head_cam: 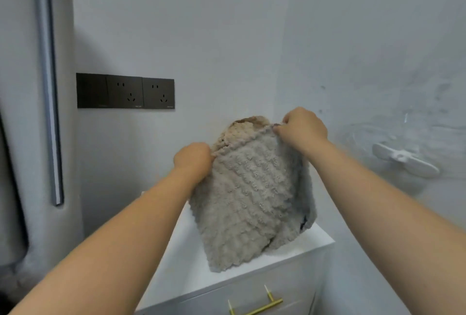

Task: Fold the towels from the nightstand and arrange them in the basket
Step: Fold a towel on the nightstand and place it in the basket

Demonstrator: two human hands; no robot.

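On my feed, a pale white wall carries a black socket panel with two outlets at the left, and a white plastic fitting on its scuffed right side. A grey-blue vertical strip runs down the far left. Low in view stands a white nightstand with a brass drawer handle.

A beige towel is held up by its top edge, pinched by the left hand and the right hand. Its lower end hangs over a white nightstand with a brass handle. A black socket panel is mounted on the wall.
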